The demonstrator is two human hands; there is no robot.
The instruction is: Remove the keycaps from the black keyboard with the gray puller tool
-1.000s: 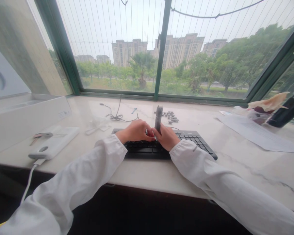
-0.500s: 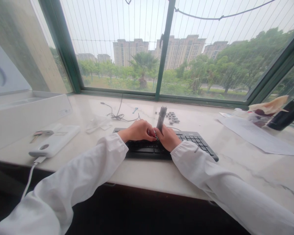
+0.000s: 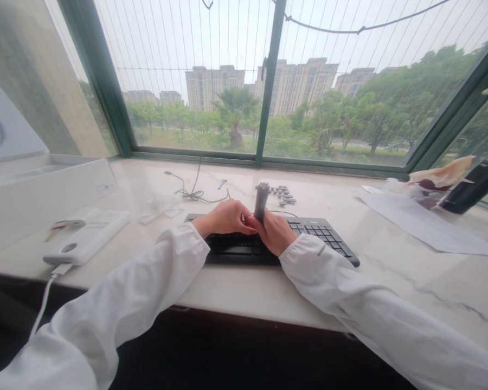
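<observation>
A black keyboard [image 3: 244,254] lies on the pale stone top in front of me, partly covered by both hands. My right hand [image 3: 277,232] is closed around a dark grey, stick-shaped tool [image 3: 261,201] with a ragged upper end, which stands nearly upright above the keys. Its lower end is hidden in my fingers. My left hand [image 3: 226,218] is closed in a pinch just left of it, fingertips meeting the right hand's thumb. What the left fingers hold, if anything, is hidden. Behind the hands lie several small grey pieces [image 3: 283,194] like keycaps.
A thin black cable [image 3: 193,193] and a small blue piece [image 3: 222,184] lie behind the keyboard. On the left are a white power bank [image 3: 87,241] with a cord, keys [image 3: 57,230] and a white box [image 3: 44,200]. Paper [image 3: 427,225] and a black object [image 3: 472,187] are right.
The grey tool has tipped so that its upper end points more toward me. Both hands stay together over the keyboard, and the left fingertips now press closer to the right thumb.
</observation>
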